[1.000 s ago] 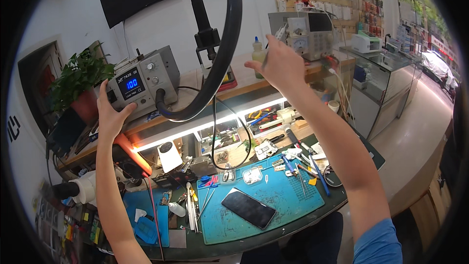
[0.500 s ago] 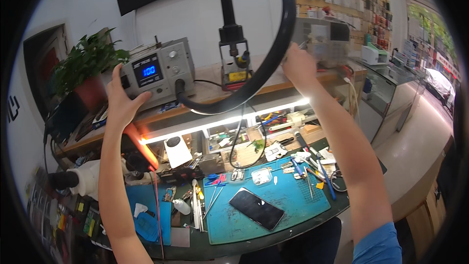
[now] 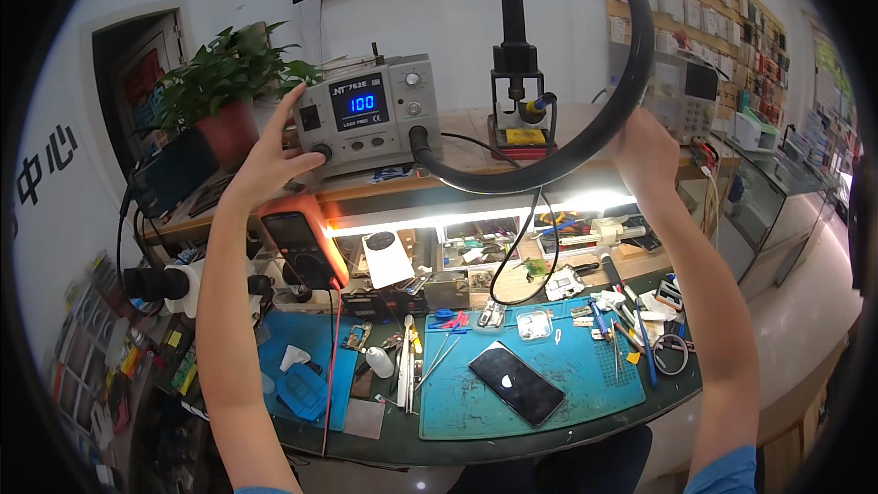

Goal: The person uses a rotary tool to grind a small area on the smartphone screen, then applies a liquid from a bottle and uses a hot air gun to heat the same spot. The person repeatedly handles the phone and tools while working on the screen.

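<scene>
Spreading left hand (image 3: 267, 165) wide against station (image 3: 380, 128), probably for steadying it. Holding right hand (image 3: 649, 155) behind hose (image 3: 494, 183), hiding fingers, leaving grip unclear.

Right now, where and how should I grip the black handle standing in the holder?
Take the black handle around its shaft, above the holder, probably coming from the left, the side of the grey station. It stands upright with its shaft exposed, while the thick black hose loops past its right. I'd avoid the narrow tip below.
</scene>
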`<control>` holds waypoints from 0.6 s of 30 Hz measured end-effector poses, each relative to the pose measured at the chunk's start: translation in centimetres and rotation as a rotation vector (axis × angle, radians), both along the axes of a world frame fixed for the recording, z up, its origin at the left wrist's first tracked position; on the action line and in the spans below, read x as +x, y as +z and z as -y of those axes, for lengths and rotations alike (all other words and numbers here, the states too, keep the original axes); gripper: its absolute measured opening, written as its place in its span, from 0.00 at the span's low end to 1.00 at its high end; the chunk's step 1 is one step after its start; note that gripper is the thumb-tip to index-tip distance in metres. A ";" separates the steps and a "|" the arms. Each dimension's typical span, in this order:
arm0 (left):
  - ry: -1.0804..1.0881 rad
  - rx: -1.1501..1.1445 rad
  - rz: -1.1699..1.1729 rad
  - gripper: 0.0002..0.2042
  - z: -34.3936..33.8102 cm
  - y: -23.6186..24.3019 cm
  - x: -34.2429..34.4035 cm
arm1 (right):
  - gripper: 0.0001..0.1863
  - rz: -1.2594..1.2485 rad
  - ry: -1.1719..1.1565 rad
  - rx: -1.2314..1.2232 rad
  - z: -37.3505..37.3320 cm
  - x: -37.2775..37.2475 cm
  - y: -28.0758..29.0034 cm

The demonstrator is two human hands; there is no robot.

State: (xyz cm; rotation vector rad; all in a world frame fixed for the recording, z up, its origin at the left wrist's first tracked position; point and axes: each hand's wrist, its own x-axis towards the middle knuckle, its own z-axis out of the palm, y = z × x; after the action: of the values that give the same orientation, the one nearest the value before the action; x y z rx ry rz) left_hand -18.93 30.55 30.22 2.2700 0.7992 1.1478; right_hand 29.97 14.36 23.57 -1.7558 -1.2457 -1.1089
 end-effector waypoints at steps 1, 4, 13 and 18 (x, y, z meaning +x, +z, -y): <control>-0.013 0.003 0.012 0.56 0.1 -0.1 0.5 | 0.20 0.039 0.035 0.022 0.3 -0.3 -0.2; -0.019 0.059 0.020 0.56 0.4 -0.4 0.8 | 0.20 0.060 0.204 0.066 0.1 -1.4 -1.0; 0.011 0.069 0.074 0.53 0.0 -0.7 1.2 | 0.46 -0.319 0.270 -0.232 -4.3 -9.2 0.9; 0.484 0.489 0.004 0.37 2.0 -4.1 3.0 | 0.53 -0.322 0.207 -0.184 -5.6 -9.6 0.0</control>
State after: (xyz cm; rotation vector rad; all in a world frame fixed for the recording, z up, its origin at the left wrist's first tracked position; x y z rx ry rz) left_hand -15.92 28.53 26.16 2.5271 1.2211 1.7210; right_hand 20.33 20.00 23.62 -1.8050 -1.3213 -0.5814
